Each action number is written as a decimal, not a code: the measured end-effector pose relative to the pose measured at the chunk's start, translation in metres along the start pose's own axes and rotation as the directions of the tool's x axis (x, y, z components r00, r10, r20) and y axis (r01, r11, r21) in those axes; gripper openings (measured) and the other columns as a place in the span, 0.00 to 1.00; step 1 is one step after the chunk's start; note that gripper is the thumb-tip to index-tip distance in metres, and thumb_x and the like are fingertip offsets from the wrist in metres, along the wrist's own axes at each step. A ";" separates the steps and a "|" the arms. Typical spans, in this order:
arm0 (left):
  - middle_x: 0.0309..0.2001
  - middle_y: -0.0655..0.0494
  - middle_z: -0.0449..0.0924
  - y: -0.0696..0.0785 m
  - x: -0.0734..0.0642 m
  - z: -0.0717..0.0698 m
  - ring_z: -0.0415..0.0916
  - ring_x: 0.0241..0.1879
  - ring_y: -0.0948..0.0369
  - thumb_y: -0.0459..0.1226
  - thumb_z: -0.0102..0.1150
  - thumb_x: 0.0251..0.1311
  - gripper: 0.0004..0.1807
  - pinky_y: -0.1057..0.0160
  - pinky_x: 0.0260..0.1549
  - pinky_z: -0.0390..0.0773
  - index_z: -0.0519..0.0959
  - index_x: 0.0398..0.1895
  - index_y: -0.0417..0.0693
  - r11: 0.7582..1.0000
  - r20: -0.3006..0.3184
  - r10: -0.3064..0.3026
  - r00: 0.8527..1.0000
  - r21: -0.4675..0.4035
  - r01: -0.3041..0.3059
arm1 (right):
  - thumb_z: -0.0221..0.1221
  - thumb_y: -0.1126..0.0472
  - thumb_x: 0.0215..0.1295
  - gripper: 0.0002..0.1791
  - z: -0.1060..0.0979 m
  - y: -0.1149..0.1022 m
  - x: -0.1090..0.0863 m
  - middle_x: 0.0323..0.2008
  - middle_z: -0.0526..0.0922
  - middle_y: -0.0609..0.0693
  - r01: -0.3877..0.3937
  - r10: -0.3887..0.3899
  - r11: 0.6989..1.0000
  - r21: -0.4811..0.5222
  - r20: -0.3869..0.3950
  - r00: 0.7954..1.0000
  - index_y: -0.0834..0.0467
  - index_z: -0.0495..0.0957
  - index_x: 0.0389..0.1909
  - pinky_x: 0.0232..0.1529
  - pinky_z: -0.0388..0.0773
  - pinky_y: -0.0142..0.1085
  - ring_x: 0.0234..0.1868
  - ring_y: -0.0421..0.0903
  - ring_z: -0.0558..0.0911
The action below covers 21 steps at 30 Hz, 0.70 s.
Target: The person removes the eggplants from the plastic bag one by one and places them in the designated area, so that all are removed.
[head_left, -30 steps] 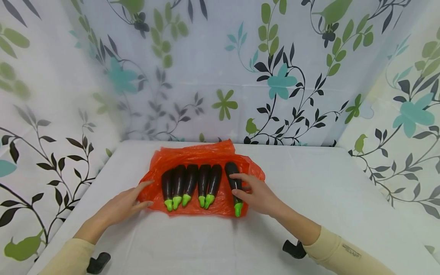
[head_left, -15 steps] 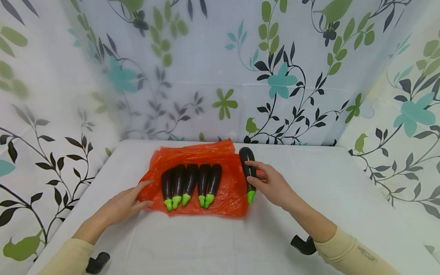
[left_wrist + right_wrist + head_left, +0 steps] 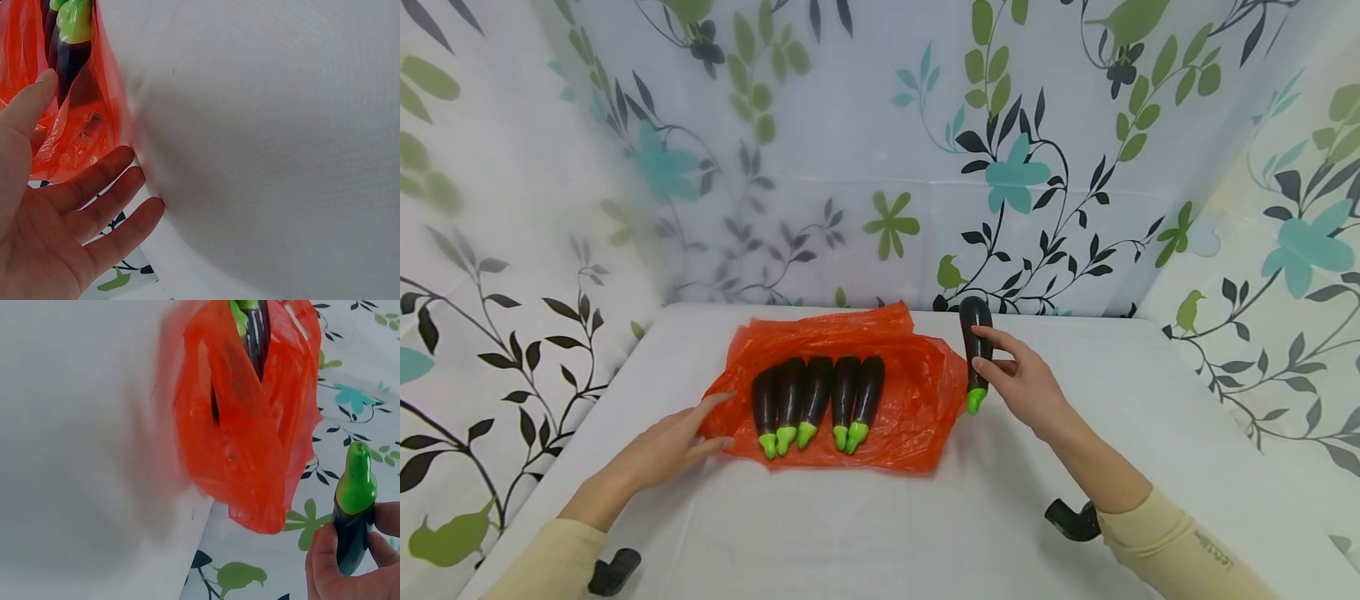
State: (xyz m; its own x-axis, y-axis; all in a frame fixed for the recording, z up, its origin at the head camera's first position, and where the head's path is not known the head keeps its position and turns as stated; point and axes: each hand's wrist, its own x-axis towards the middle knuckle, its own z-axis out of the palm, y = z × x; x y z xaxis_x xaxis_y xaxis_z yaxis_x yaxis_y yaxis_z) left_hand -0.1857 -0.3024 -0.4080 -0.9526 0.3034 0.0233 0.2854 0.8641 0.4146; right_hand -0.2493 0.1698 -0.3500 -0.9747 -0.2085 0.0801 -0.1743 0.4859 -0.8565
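My right hand [image 3: 1028, 390] pinches a dark purple eggplant [image 3: 974, 318] between thumb and fingers, just past the right edge of a red plastic bag [image 3: 917, 408]. The eggplant's green stem end [image 3: 357, 487] points toward the camera in the right wrist view. Several similar eggplants [image 3: 816, 400] lie side by side on the bag, green ends toward me. At the bag's left edge, my left hand [image 3: 658, 450] rests with fingers spread and loosely extended. The left wrist view has that hand [image 3: 62, 231] beside the red plastic, gripping nothing.
A white cloth covers the table [image 3: 820, 533]. A leaf-patterned curtain [image 3: 880, 167] hangs behind and on both sides. Black fittings [image 3: 615, 572] are near both forearms, the right one [image 3: 1071, 521] partly hidden by the sleeve.
My right hand has lifted the rightmost eggplant off the bag and carried it right and away from me. The left hand and the other eggplants have stayed put.
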 end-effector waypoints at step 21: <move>0.45 0.51 0.78 0.000 0.001 -0.001 0.75 0.38 0.58 0.51 0.63 0.62 0.38 0.48 0.41 0.77 0.60 0.71 0.47 1.000 0.008 0.005 1.000 0.010 -0.005 | 0.54 0.58 0.73 0.28 -0.019 0.020 0.016 0.68 0.64 0.63 -0.058 0.056 0.998 -0.022 -0.105 0.993 0.49 0.63 0.72 0.61 0.68 0.58 0.61 0.64 0.74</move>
State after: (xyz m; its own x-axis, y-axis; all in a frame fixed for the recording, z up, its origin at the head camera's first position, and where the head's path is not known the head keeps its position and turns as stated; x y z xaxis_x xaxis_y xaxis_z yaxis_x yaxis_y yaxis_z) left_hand -0.1862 -0.3022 -0.4070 -0.9503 0.3108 0.0180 0.2912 0.8668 0.4049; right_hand -0.2715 0.1923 -0.3565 -0.9922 -0.0910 0.0854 -0.1203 0.5156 -0.8484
